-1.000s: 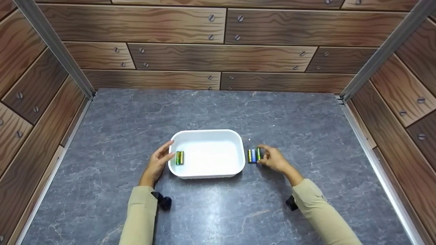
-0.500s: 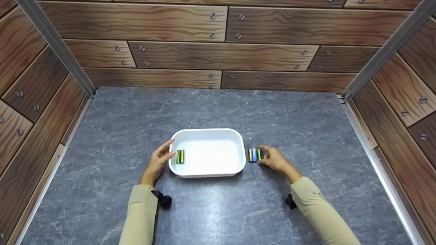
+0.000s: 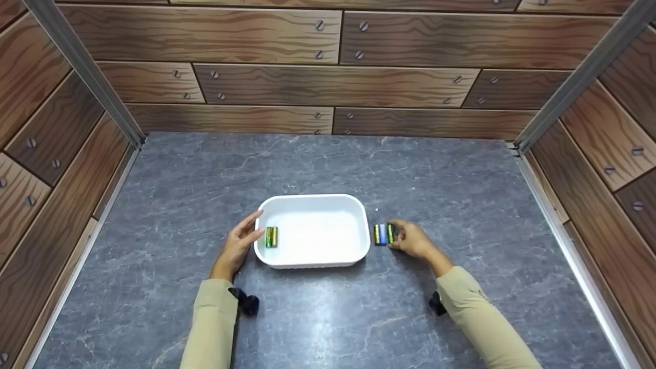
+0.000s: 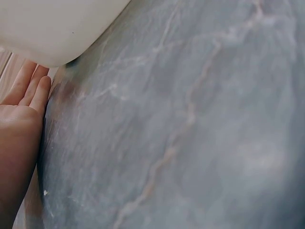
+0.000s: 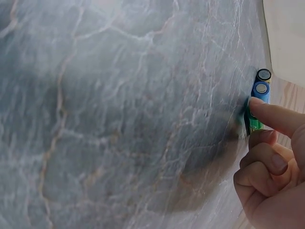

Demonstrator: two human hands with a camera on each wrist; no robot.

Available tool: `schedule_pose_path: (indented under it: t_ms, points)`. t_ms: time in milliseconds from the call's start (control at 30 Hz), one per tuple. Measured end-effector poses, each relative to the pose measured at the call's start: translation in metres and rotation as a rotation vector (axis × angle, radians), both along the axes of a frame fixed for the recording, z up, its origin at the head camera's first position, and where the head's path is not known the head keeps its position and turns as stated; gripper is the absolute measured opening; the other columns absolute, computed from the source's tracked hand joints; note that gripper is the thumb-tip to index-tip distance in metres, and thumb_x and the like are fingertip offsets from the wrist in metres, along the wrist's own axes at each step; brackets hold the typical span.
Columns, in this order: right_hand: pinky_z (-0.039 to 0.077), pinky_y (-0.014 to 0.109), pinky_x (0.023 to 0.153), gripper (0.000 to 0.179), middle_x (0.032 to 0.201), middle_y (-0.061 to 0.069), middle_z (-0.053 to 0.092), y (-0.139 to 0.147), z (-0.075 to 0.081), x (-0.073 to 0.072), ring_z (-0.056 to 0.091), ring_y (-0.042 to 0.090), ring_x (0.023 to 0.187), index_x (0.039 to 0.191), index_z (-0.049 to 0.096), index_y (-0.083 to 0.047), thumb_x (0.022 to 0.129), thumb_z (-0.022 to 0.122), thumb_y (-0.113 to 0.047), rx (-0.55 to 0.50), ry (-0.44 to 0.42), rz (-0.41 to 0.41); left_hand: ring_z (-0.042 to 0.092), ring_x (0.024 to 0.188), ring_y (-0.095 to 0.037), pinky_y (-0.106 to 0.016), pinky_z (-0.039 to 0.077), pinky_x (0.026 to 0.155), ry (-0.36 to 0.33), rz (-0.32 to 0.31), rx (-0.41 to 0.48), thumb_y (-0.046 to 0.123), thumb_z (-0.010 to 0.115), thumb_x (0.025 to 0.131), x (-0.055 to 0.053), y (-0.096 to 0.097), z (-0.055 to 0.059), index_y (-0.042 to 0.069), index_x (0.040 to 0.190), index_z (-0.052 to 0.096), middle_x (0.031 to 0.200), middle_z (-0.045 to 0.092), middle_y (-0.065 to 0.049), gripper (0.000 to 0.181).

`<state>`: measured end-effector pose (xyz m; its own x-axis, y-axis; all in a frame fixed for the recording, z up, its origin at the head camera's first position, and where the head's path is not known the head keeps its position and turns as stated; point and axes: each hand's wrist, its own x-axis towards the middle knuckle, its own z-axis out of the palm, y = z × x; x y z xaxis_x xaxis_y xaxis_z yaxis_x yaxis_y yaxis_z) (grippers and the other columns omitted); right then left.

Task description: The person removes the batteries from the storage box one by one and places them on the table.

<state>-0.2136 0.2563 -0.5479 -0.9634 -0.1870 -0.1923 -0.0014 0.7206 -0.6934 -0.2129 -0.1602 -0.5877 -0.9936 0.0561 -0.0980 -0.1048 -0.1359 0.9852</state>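
Pinching a green battery (image 3: 391,234) by its two ends, the right hand (image 3: 413,241) rests low over the tabletop (image 3: 318,318), thumb at the near end and forefinger at the far end. In the right wrist view its other fingers curl in toward the palm. The green battery lies just beside a blue battery (image 3: 383,234), which touches a dark-and-gold battery (image 3: 376,234); the three form a short row to the right of a white tub (image 3: 311,265), near its wall but apart from it. Whether the green battery is lifted at all cannot be told.

The left hand (image 3: 238,246) is at the tub's left end, its fingers extended and spread from the thumb, clasping nothing; fingertips and thumb tip meet the rim. Inside the tub, by that same end, a green-and-gold battery (image 3: 268,237) and a gold battery (image 3: 274,237) lie side by side.

Both forearms wear tan sleeves (image 3: 210,323), with a black device (image 3: 250,305) at the left wrist. Wood-patterned panels (image 3: 256,84) and grey metal posts (image 3: 87,72) enclose the marbled grey tabletop.
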Motion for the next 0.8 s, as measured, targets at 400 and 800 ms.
schedule_pose_path:
  t_ms: [400,800]
  points:
    - [0.035,0.019,0.049,0.064,0.06,-0.004,0.046,-0.002,0.012,0.0,0.041,0.007,0.053,0.136,0.046,0.006,0.079,0.072,0.0,-0.001,-0.032,-0.009,0.049,0.13,-0.015,-0.009,0.041,0.1,0.012,-0.001,0.014,-0.003,0.058,0.09,0.001,-0.001,-0.002,-0.008,0.141,0.04,0.149,0.039,-0.029,0.055]
    - [0.035,0.019,0.052,0.057,0.064,-0.002,0.051,-0.022,0.036,0.005,0.042,0.008,0.056,0.133,0.05,0.006,0.081,0.071,-0.001,-0.015,0.089,0.042,0.051,0.127,-0.013,-0.009,0.042,0.099,0.011,0.0,0.007,-0.001,0.059,0.09,-0.001,-0.001,-0.002,-0.008,0.141,0.04,0.148,0.04,-0.03,0.055]
